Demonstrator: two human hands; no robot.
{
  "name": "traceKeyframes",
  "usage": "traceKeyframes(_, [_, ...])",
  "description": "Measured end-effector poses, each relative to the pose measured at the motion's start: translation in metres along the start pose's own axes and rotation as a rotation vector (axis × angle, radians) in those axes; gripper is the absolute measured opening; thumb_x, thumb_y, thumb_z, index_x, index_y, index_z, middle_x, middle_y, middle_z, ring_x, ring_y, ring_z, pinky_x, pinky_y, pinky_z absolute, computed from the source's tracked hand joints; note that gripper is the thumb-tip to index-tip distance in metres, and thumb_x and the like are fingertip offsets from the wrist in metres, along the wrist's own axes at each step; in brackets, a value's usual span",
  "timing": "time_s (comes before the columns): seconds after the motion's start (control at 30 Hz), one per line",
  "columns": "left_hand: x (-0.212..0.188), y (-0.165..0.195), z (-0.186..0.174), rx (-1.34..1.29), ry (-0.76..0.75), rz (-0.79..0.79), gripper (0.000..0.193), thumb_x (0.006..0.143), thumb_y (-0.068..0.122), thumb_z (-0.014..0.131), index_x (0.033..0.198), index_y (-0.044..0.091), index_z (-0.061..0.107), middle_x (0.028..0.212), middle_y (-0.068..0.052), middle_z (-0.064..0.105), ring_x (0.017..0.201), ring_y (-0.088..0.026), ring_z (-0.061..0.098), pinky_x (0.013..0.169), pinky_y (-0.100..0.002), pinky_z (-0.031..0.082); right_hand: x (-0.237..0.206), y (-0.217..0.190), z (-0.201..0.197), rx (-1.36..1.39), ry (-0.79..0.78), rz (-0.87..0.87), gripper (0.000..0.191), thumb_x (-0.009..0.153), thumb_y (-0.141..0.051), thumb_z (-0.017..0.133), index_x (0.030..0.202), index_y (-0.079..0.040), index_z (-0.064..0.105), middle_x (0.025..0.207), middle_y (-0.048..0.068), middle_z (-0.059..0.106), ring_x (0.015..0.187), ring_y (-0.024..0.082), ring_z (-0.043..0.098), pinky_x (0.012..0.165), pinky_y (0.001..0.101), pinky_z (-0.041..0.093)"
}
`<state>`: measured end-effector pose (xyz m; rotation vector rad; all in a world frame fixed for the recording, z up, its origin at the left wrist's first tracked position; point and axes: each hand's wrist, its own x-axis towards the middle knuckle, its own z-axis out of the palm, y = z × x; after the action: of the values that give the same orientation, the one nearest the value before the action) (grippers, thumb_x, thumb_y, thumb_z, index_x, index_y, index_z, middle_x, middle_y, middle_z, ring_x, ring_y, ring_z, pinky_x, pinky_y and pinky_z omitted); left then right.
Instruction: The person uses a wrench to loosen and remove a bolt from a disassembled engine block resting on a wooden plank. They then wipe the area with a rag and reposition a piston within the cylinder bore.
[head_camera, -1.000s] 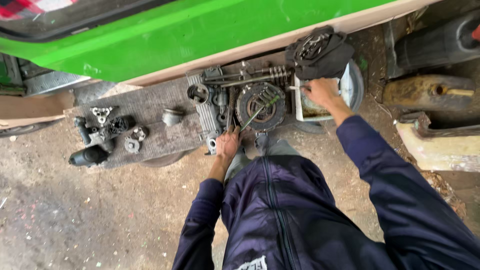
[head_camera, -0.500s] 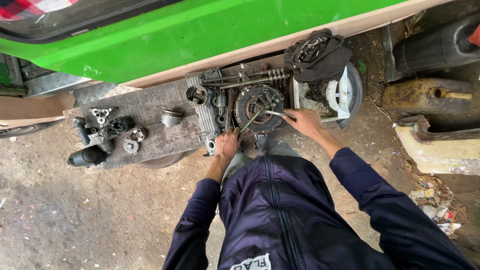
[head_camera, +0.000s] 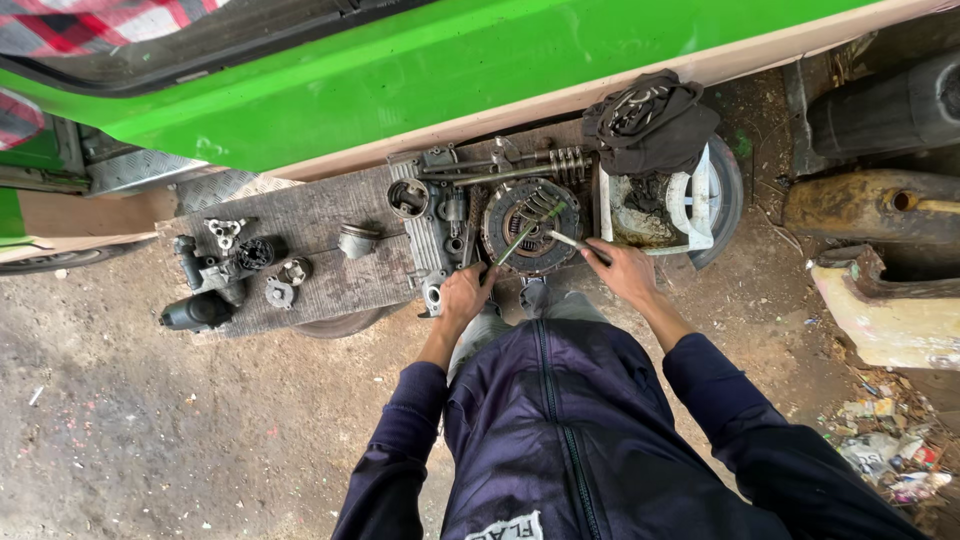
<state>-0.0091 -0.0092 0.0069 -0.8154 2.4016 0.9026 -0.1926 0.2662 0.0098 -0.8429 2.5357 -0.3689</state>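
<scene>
Left hand (head_camera: 466, 296) closed on green-handled tool (head_camera: 520, 237), tip on round clutch assembly (head_camera: 530, 226) mid-board. Right hand (head_camera: 622, 270) pinching thin metal rod (head_camera: 567, 240) beside it. Judgement: brace the engine part, lever slowly, keep rod steady.

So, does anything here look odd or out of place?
Somewhat. A dark rag is heaped over the dirty white tub, half covering it. Litter lies on the ground at the right. The left hand and right hand each hold a thin tool at the round clutch part.
</scene>
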Motion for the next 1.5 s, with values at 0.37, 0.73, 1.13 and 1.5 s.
traceKeyframes(0.37, [-0.009, -0.003, 0.000, -0.057, 0.048, 0.071, 0.058, 0.102, 0.058, 0.050, 0.121, 0.008, 0.071, 0.089, -0.020, 0.075, 0.082, -0.033, 0.075, 0.079, -0.044, 0.060, 0.046, -0.018, -0.016, 0.088, 0.317, 0.134, 0.038, 0.099, -0.054, 0.069, 0.108, -0.017, 0.077, 0.081, 0.008, 0.069, 0.076, 0.018, 0.058, 0.061, 0.0354, 0.045])
traceKeyframes(0.73, [-0.014, -0.002, 0.005, -0.131, 0.201, 0.185, 0.047, 0.099, 0.050, 0.058, 0.106, 0.007, 0.074, 0.091, -0.024, 0.074, 0.085, -0.040, 0.072, 0.076, -0.050, 0.057, 0.074, -0.052, -0.019, -0.108, 0.242, 0.322, 0.026, 0.101, -0.032, 0.062, 0.119, -0.014, 0.066, 0.113, 0.011, 0.065, 0.080, 0.022, 0.068, 0.067, 0.0388, 0.053])
traceKeyframes(1.13, [-0.012, -0.001, 0.003, -0.064, 0.020, 0.077, 0.059, 0.102, 0.057, 0.050, 0.118, 0.006, 0.072, 0.067, -0.017, 0.070, 0.060, -0.029, 0.069, 0.066, -0.047, 0.058, 0.049, -0.023, -0.020, 0.351, 0.173, 0.428, 0.032, 0.094, -0.010, 0.066, 0.125, -0.016, 0.062, 0.098, 0.006, 0.071, 0.079, 0.024, 0.070, 0.070, 0.0403, 0.057])
traceKeyframes(1.5, [-0.007, 0.002, 0.014, -0.078, 0.120, 0.188, 0.054, 0.097, 0.049, 0.058, 0.115, 0.000, 0.071, 0.098, -0.031, 0.071, 0.093, -0.048, 0.070, 0.085, -0.052, 0.054, 0.116, 0.017, -0.095, 0.201, 0.510, 0.253, 0.034, 0.099, -0.018, 0.065, 0.133, -0.022, 0.061, 0.110, 0.022, 0.067, 0.094, 0.044, 0.065, 0.077, 0.0521, 0.053])
